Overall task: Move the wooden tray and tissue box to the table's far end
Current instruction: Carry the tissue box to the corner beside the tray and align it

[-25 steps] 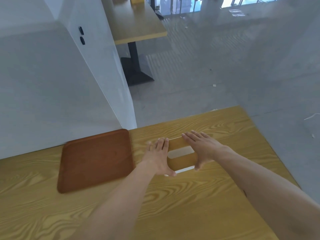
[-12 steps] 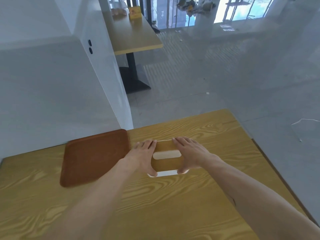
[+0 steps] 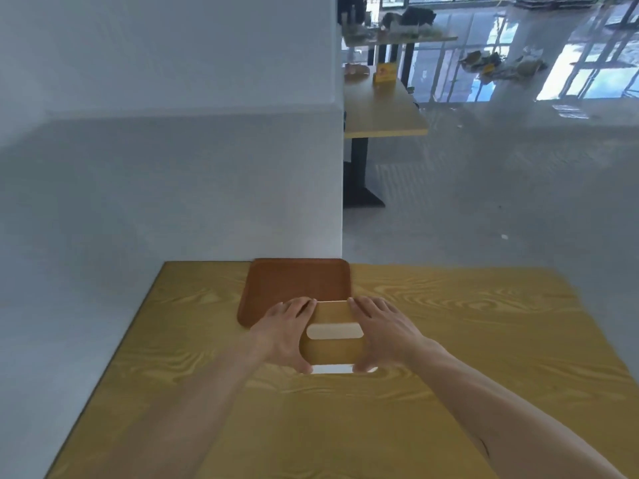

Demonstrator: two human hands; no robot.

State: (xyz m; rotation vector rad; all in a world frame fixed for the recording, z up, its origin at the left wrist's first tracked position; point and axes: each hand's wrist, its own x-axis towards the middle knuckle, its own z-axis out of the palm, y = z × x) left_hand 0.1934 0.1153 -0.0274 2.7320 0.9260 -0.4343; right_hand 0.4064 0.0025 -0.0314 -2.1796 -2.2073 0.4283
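Note:
The tissue box (image 3: 332, 347) has a wooden lid with a pale oval slot and a white base. It sits between my two hands, its far edge overlapping the near right part of the tray. My left hand (image 3: 285, 331) clasps its left side and my right hand (image 3: 383, 328) clasps its right side, fingers pointing away from me. The reddish-brown wooden tray (image 3: 294, 285) lies flat at the far edge of the yellow wood-grain table (image 3: 484, 340), against the wall.
A white wall (image 3: 173, 167) borders the table on the left and behind the tray. Beyond the far edge is grey floor. Another yellow table (image 3: 380, 112) on a black pedestal stands further back.
The view has swung left and up. My hands, still clasping the tissue box, have shifted it left toward the tray, so the box overlaps the tray's near right part.

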